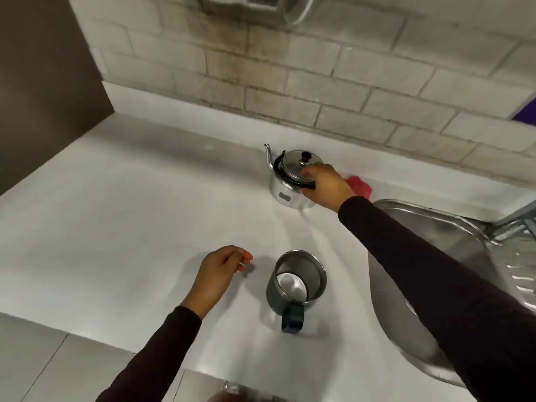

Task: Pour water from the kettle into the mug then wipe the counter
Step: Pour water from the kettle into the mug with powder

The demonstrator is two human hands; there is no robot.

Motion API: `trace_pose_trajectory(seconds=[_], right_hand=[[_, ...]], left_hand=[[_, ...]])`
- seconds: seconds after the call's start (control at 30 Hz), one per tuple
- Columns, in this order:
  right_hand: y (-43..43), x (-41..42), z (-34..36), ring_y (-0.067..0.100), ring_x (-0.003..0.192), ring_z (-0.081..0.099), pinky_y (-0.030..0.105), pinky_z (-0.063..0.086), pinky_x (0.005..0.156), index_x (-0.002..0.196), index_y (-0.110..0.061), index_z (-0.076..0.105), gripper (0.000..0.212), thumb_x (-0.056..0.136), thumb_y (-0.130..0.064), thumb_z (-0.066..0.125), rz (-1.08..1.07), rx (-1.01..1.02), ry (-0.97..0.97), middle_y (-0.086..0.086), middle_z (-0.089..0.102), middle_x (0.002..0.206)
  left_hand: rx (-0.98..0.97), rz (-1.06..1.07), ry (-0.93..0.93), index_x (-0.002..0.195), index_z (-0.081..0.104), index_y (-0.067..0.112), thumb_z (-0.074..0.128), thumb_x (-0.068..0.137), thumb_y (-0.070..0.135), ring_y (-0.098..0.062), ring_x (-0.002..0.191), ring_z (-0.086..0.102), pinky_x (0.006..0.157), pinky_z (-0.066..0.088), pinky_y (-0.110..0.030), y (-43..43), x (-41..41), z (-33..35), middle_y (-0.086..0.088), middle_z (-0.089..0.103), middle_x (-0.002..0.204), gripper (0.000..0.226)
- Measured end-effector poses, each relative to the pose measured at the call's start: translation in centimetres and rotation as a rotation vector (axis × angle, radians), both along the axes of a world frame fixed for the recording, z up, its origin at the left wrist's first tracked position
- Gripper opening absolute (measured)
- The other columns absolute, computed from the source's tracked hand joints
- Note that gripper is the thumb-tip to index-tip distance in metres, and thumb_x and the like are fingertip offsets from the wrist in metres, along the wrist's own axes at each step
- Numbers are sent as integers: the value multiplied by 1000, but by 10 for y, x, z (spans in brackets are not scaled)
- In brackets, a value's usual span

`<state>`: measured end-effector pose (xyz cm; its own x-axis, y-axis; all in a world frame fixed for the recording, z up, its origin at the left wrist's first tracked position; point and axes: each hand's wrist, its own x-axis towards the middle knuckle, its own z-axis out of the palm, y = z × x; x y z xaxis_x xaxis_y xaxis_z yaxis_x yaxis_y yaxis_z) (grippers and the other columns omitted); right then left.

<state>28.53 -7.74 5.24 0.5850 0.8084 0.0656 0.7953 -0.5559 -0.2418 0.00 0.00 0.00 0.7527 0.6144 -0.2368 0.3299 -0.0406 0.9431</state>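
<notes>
A shiny steel kettle [287, 181] with a black handle and lid knob stands on the white counter [130, 227] near the back wall, spout pointing left. My right hand [324, 185] is closed around the kettle's handle. A steel mug [297, 281] with a dark green handle stands nearer to me, upright, its inside showing. My left hand [219, 275] hovers over the counter left of the mug, fingers loosely curled, holding nothing. A red cloth [359, 185] lies behind my right hand, partly hidden by it.
A steel sink [429, 236] with a drainboard fills the right side, its rim close to the mug. A tiled wall runs along the back. A dark panel [43, 97] stands at the far left. The counter's front edge is just below my left forearm.
</notes>
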Motion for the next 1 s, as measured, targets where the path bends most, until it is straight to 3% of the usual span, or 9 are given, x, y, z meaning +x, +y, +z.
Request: trace_pose_trajectory(seconds=[0.2, 0.37, 0.5, 0.63, 0.77, 0.9, 1.0], right_hand=[[25, 4, -9, 34, 101, 60, 34, 47, 82, 119, -7, 55, 32, 88, -15, 55, 104, -98, 9, 16, 66, 111], [30, 39, 31, 28, 81, 56, 29, 39, 67, 112, -7, 51, 26, 92, -24, 51, 41, 28, 189, 15, 61, 94], [12, 50, 51, 19, 73, 50, 22, 36, 53, 107, -4, 57, 25, 90, -23, 58, -3, 62, 339, 5, 55, 85], [-27, 37, 70, 6, 68, 57, 14, 37, 55, 97, -7, 64, 16, 87, -20, 62, -11, 266, 395, -2, 64, 78], [-81, 15, 109, -14, 50, 56, -2, 37, 46, 86, -12, 69, 8, 80, -17, 72, -2, 476, 381, -12, 62, 66], [-135, -7, 142, 3, 48, 52, 2, 40, 50, 80, -32, 68, 22, 72, -15, 79, 94, 552, 421, 10, 64, 60], [-170, -30, 156, 8, 49, 47, 4, 39, 49, 77, -32, 68, 21, 64, -20, 80, 118, 569, 441, 12, 59, 57]], left_hand=[[-46, 139, -32, 72, 70, 27, 45, 93, 12, -6, 68, 66, 68, 49, -19, -5, 1, -3, 9, 72, 75, 36], [-40, 211, -58, 72, 71, 26, 46, 94, 13, 1, 65, 66, 67, 48, -19, -21, -2, 3, 14, 73, 69, 36], [-37, 231, -68, 74, 72, 25, 46, 95, 14, -6, 68, 67, 69, 49, -21, -37, -7, 9, 9, 74, 72, 35], [-43, 206, -88, 81, 71, 27, 52, 93, 21, -7, 74, 69, 74, 50, -24, -51, -16, 12, 9, 73, 89, 23], [-72, 177, -88, 90, 69, 34, 56, 91, 23, -10, 81, 70, 76, 51, -22, -70, -24, 10, 5, 72, 97, 17], [-71, 135, -76, 89, 69, 33, 52, 93, 22, -11, 81, 70, 73, 50, -20, -82, -25, 6, 6, 73, 98, 21], [-72, 129, -57, 90, 69, 32, 51, 94, 23, -10, 80, 70, 74, 49, -21, -87, -29, -1, 7, 73, 98, 21]])
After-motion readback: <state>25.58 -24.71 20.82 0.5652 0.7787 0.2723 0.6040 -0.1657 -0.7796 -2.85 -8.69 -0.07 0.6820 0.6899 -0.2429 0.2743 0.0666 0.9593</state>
